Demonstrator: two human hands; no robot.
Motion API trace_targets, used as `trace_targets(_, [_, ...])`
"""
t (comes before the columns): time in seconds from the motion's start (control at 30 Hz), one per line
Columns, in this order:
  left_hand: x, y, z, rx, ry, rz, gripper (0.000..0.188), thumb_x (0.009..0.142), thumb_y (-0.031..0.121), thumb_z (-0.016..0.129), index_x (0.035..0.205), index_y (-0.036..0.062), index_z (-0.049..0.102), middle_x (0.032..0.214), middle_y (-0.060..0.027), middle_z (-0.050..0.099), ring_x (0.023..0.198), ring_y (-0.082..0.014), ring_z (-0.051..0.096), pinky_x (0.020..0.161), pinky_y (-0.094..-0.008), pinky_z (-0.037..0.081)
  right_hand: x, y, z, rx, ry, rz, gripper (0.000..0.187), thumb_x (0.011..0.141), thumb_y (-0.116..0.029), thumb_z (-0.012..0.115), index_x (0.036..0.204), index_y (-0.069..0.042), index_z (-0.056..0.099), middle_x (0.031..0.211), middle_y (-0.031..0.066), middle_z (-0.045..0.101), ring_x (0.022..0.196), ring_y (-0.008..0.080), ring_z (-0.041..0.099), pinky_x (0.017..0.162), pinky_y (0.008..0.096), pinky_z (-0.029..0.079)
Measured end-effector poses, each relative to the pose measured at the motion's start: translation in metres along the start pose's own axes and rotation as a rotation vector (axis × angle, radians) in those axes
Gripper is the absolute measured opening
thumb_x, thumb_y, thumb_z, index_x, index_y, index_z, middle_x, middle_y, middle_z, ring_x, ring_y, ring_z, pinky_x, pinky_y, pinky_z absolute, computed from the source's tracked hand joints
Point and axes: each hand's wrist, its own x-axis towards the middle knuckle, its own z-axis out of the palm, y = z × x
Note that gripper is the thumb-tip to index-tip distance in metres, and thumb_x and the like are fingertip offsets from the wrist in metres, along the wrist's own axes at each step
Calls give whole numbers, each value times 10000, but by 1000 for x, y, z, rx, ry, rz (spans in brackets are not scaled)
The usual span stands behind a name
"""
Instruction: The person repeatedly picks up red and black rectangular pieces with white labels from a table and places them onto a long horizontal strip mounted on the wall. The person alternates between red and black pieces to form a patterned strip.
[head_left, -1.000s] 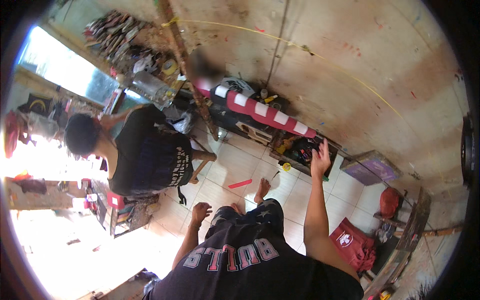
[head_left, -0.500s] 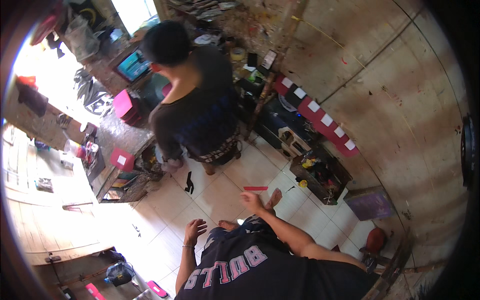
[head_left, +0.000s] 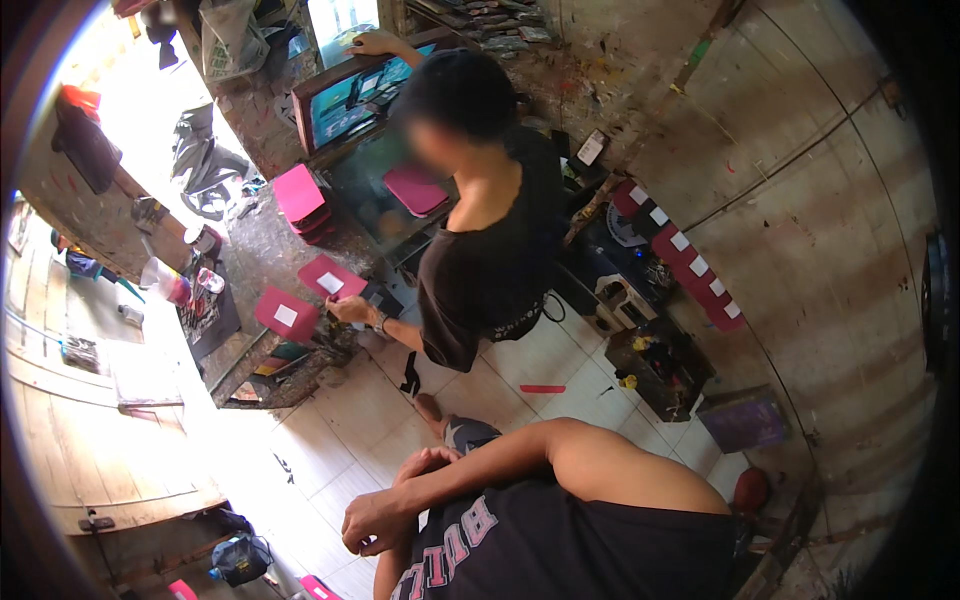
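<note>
My right forearm crosses in front of my body, over my left wrist. My right hand point(head_left: 376, 520) is at the left of my black shirt, beside my left forearm, its fingers curled in; whatever they may hold is hidden. Just above that forearm shows my left hand point(head_left: 424, 463), partly covered, with its visible fingers stretched out and nothing seen in them. In front of me a co-worker in a dark shirt point(head_left: 495, 265) touches a dark red piece with a white label point(head_left: 332, 280) with one hand and reaches to a framed glass panel point(head_left: 355, 105) with the other.
The cluttered workbench point(head_left: 250, 235) carries a stack of pink-red pieces point(head_left: 302, 200) and another labelled red piece point(head_left: 287, 315). A red strip point(head_left: 542, 389) and a black scrap point(head_left: 410, 375) lie on the tiled floor. Rightward are a wooden box point(head_left: 655, 372) and a labelled red row point(head_left: 690, 262).
My right arm has swung left across my body, and my hands have come together. The co-worker has turned and reached out both arms, one to a labelled red piece.
</note>
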Motion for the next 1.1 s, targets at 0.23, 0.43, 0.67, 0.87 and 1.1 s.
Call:
trace_targets(0.23, [-72, 89, -73, -590, 341, 367, 515, 957, 485, 329, 708, 59, 476, 684, -102, 522, 713, -227, 494, 691, -348, 409, 84, 76, -55, 186, 208, 32, 126, 711, -163, 598, 720, -40, 621, 681, 119, 617, 614, 289, 601, 593, 377, 475])
trace_targets(0.43, [-161, 168, -183, -581, 925, 580, 240, 953, 243, 466, 935, 40, 592, 877, -103, 639, 801, -209, 605, 739, -327, 523, 116, 234, -153, 418, 527, 679, 150, 826, -141, 622, 917, -30, 666, 818, 103, 685, 708, 153, 653, 668, 293, 511])
trace_targets(0.67, [-252, 107, -242, -660, 1470, 539, 213, 916, 263, 520, 908, 52, 550, 928, -109, 619, 859, -225, 592, 791, -355, 497, -4, 472, -183, 517, 1232, 1749, 303, 715, -171, 634, 965, 0, 622, 882, 133, 641, 784, 269, 624, 749, 367, 511])
trace_targets(0.87, [-284, 37, -242, -539, 1662, -90, 307, 932, 240, 456, 1060, -39, 478, 1025, -189, 605, 896, -305, 612, 770, -392, 517, -34, 527, -214, 855, 1814, 1441, 304, 738, -139, 571, 1013, -11, 540, 1141, 167, 503, 1086, 341, 472, 957, 579, 309])
trace_targets(1.1, [-335, 59, -282, 62, 1495, -521, 257, 900, 218, 535, 1000, -15, 572, 865, -97, 654, 673, -166, 621, 560, -290, 510, -46, 553, -179, 1326, 1868, 861, 244, 789, -157, 565, 1022, -87, 548, 1061, 87, 586, 1034, 241, 519, 939, 509, 373])
